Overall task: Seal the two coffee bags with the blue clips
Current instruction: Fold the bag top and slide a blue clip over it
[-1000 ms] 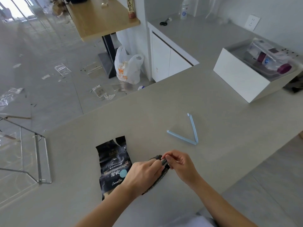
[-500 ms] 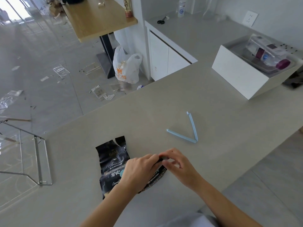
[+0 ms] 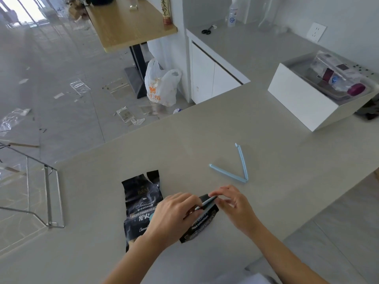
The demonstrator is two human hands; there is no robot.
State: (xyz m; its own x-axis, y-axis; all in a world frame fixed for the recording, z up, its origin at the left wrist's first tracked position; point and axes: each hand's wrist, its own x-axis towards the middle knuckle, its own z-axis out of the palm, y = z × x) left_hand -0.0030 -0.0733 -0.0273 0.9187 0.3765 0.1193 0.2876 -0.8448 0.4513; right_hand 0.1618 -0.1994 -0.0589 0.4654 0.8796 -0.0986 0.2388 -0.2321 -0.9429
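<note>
Two black coffee bags lie on the grey counter (image 3: 205, 140). The left bag (image 3: 139, 197) lies flat with its torn top open. The right bag (image 3: 202, 224) sits under my hands, and a blue clip (image 3: 207, 202) lies across its folded top. My left hand (image 3: 174, 214) grips the clip's left end and the bag. My right hand (image 3: 231, 203) pinches the clip's right end at the bag's top. A second blue clip (image 3: 235, 171) lies open in a V shape on the counter, beyond my right hand.
A white box (image 3: 303, 103) with plastic-wrapped items stands at the right back of the counter. The counter's far edge drops to a littered floor with a white plastic bag (image 3: 162, 87). A wire rack (image 3: 49, 193) sits at the left. Scissors (image 3: 206, 30) lie on the far worktop.
My hands have shifted slightly on the right bag's top, and a blue clip now shows between my fingers across the fold. The open clip and left bag have not moved.
</note>
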